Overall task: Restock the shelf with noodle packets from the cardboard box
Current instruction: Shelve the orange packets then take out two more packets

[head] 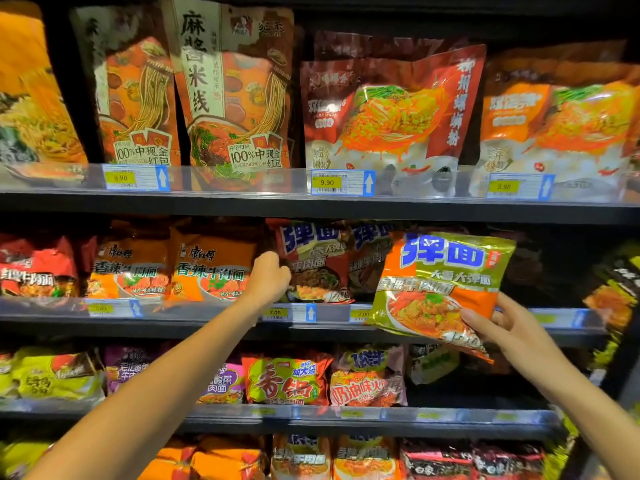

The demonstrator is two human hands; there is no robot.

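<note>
My right hand (509,327) grips the lower right corner of a green and orange noodle packet (440,285), held tilted in front of the second shelf (207,318). My left hand (268,277) reaches into that shelf, fingers curled against the left edge of a dark red packet (317,265) with the same blue lettering. Whether it grips the packet I cannot tell. A second dark red packet (367,258) stands just right of it, partly hidden by the held packet. The cardboard box is out of view.
Orange beef noodle packets (211,268) fill the shelf left of my left hand. A dark gap (540,268) lies behind and right of the held packet. Large noodle bags (391,109) stand on the shelf above; more packets (287,379) fill the shelves below.
</note>
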